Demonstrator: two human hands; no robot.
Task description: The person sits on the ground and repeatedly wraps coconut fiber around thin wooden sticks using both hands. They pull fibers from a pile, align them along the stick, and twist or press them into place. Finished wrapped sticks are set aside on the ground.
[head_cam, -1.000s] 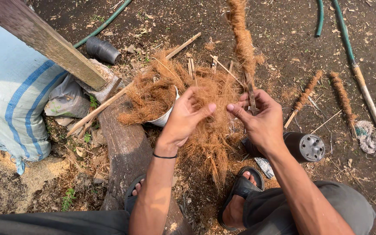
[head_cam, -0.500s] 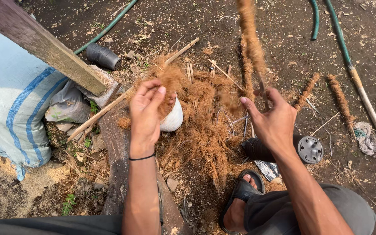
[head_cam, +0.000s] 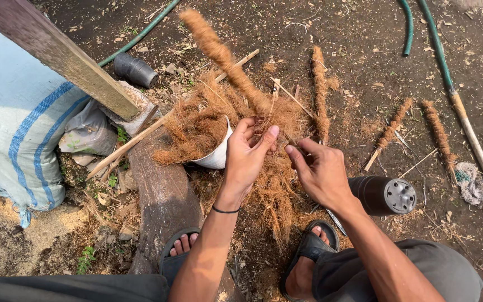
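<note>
Coconut fibre, brown and shaggy, is wrapping the stick (head_cam: 227, 64) that my left hand (head_cam: 247, 154) is gripping at its lower end, while my right hand (head_cam: 320, 170) is pinching loose strands beside it above the fibre pile (head_cam: 275, 184).

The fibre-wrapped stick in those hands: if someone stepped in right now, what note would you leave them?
Left hand: grips the base of the fibre-wrapped stick, which tilts up and away.
Right hand: fingers pinched beside that base; what they hold is too fine to tell.
Loose coconut fibre spills from a white pot.
Done: three wrapped sticks lie on the soil.
Left: the lower end of this stick.
</note>
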